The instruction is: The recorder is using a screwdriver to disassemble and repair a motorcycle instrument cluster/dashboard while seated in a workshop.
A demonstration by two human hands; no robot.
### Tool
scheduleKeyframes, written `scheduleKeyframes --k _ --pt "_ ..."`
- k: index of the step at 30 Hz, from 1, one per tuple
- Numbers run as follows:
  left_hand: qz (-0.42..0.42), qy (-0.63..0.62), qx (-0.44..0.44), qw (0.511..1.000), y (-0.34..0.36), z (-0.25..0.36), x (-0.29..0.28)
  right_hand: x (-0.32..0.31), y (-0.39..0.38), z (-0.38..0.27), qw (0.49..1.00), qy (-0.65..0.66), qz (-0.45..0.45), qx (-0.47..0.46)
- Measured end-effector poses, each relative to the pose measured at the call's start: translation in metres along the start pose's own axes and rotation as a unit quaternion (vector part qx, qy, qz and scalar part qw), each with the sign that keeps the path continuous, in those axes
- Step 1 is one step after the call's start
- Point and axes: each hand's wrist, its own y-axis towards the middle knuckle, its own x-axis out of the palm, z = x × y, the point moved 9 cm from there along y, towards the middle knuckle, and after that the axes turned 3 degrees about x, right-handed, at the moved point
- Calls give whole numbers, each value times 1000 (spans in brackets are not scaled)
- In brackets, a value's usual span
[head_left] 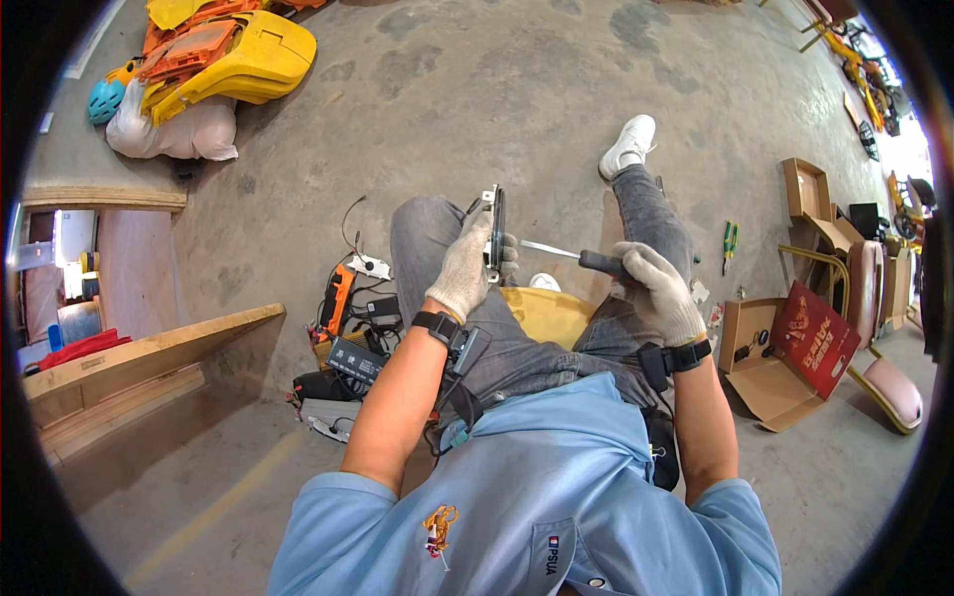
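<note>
My left hand [463, 270], in a pale work glove, is closed around a thin flat device [496, 233] with a black body and silver metal edges. It is held upright, edge toward me, above my left thigh; its broad faces are hard to see. In my gloved right hand [657, 283] is a flat-bladed screwdriver [602, 263], gripped by its dark handle. Its silver blade points left toward the device, with a small gap before the tip. A yellow seat [547, 313] shows between my thighs.
Black boxes with cables [360, 363] and an orange part [338, 298] lie left of my leg. Green-handled pliers [730, 243] lie right. Farther right are an open cardboard box [755, 372] and a chair [867, 288]. Yellow plastic shells [263, 60] sit far left, above a wooden board [159, 348].
</note>
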Motion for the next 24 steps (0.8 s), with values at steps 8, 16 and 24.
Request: scheduleKeyframes --k 8,16,24 --pt "-7 -54 21 998 0 6 9 50 -5 -8 992 27 -125 -7" --pt "-54 8 82 995 -15 33 53 105 18 0 987 -129 -90 24" --pt "-54 30 147 987 -29 48 63 122 3 -6 960 -270 -31 -61"
